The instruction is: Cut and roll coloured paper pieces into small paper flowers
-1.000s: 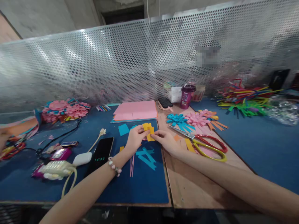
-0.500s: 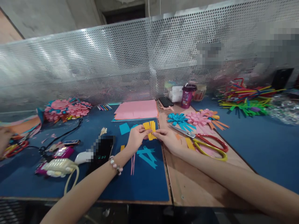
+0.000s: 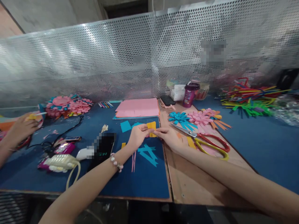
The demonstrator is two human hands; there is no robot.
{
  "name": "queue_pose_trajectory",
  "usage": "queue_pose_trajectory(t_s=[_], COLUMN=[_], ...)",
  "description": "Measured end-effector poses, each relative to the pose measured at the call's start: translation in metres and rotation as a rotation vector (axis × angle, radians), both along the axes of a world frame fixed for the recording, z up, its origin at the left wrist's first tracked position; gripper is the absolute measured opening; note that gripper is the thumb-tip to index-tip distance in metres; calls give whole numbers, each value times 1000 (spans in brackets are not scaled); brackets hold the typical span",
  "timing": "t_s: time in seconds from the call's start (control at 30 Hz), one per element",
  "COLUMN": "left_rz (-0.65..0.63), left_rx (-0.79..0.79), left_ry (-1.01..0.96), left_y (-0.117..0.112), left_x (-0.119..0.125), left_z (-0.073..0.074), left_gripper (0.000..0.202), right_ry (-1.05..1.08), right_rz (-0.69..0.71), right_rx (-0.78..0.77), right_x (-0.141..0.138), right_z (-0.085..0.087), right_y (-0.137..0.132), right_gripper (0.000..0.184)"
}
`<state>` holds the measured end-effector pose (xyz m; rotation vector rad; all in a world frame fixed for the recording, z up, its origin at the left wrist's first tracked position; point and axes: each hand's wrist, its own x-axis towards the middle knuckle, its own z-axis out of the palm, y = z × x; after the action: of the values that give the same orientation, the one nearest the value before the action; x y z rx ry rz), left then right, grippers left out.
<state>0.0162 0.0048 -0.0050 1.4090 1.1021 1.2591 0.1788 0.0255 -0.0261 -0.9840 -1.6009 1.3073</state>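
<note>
My left hand [image 3: 139, 136] and my right hand [image 3: 168, 137] meet over the blue mat, pinching a small piece of yellow paper [image 3: 151, 126] between their fingertips. The paper stands upright and looks slit or creased down its middle. Just below my hands lie blue paper strips [image 3: 149, 155] with notched ends and thin pink strips [image 3: 134, 161]. A blue paper square [image 3: 125, 126] sits beyond my left hand. Right of my right hand are scissors [image 3: 205, 141] with one red and one yellow handle, and blue [image 3: 179, 117] and pink paper flowers [image 3: 199, 119].
A stack of pink sheets [image 3: 137, 107] lies near the perforated metal screen [image 3: 105, 62]. A phone [image 3: 102, 152], a power strip [image 3: 60, 162] and its cord are at left. A purple cup [image 3: 189, 95] stands behind the flowers. Another person's hand [image 3: 22, 129] works at far left.
The two yellow halves have come closer together between my fingers. At far left, the other person's hand has come further into view with something yellow and a white stick.
</note>
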Motion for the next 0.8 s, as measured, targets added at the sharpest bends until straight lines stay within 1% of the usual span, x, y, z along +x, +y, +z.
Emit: queue_pose_trajectory(t_s=[0.1,0.23,0.3,0.37,0.43,0.5,0.57,0.63,0.73,0.8], left_rz=[-10,28,71,137,215,238,198,114,35,-29], left_rx=[17,82,132,172,203,233,267,284,314,325], left_ry=[-1,55,15,-27,-13,35,104,257,495,638], left_y=[2,4,5,7,6,1,-10,-24,-44,-51], left_x=[0,-3,-7,-15,-22,-26,-28,-26,-28,-36], left_z=[-1,7,15,26,39,53,66,73,75,71], left_gripper=[38,37,39,41,41,38,37,34,25,24], right_ry=[-13,-56,-89,-138,-192,-261,-338,-414,-526,-589], right_rz=[-10,-32,-50,-54,-52,-35,1,44,65,-1], right_rx=[65,50,16,-30,-75,-115,-134,-112,19,168], right_x=[-3,-1,2,4,3,-1,-5,-6,7,25], right_z=[3,20,29,35,34,30,27,29,42,51], right_y=[-2,1,8,20,32,43,50,53,49,43], right_gripper=[34,38,40,40,39,38,37,37,38,34])
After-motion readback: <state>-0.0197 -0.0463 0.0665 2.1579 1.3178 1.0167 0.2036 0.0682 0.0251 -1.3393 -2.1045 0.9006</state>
